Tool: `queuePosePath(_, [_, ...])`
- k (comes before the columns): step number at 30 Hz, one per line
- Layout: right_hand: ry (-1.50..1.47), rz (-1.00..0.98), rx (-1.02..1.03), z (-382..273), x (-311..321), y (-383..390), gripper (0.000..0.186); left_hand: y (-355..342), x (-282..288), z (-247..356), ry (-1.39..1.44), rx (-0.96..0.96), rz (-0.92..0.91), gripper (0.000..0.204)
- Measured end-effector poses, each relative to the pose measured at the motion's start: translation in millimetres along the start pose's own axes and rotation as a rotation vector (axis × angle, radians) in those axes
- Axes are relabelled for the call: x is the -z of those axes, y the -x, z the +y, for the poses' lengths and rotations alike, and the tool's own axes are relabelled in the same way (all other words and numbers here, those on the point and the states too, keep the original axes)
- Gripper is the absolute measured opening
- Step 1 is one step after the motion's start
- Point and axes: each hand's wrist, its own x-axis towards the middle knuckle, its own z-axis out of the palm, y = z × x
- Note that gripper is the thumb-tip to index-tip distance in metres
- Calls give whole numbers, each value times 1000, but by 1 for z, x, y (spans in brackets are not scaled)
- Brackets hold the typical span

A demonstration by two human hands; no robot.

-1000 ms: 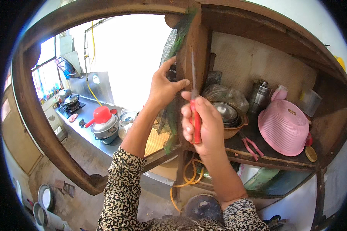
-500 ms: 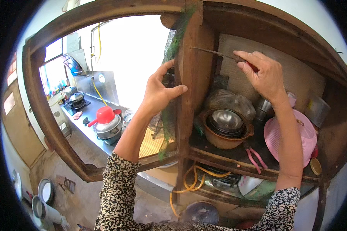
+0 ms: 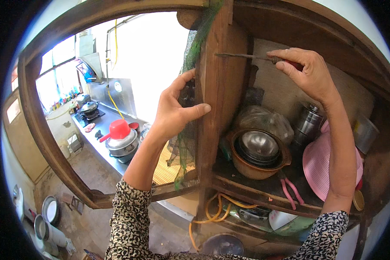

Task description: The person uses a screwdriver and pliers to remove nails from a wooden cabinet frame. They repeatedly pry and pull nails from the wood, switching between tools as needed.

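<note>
My left hand (image 3: 175,110) grips the edge of the wooden upright (image 3: 214,86) of a cupboard, its thumb lying across the front and its fingers behind. Torn green mesh (image 3: 198,47) hangs along that edge, beside the hand. In my right hand (image 3: 312,73) is a screwdriver (image 3: 247,56) with a red handle and a long, dark shaft. It points left, almost level, and its tip meets the upright above my left thumb. My palm and fingers cover most of the handle.
Below, the shelf holds a brown pot (image 3: 255,171) with metal bowls, pink-handled pliers (image 3: 292,193), a pink basket (image 3: 314,162) and a metal canister (image 3: 307,121). An orange hose (image 3: 216,212) hangs lower. Through the open door frame (image 3: 32,130), a counter carries a red dipper (image 3: 119,129) on pots.
The screwdriver has become more level, with its tip still at the upright. My right hand sits slightly farther right. The whole view has shifted a little; my left hand keeps its grip.
</note>
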Motion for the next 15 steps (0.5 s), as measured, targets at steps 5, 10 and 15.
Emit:
queuePosePath(5, [-221,-198,-160,6,2,-7,34,1,-1,-2,30,3,-6,87])
queuePosePath(10, [-421,-371,-318,3,11,-17,34,3,0,6,48,41,-9,86])
queuePosePath(15, [-334,-392,-338,-2,21,-24,34,3,2,-1,9,10,-19,90])
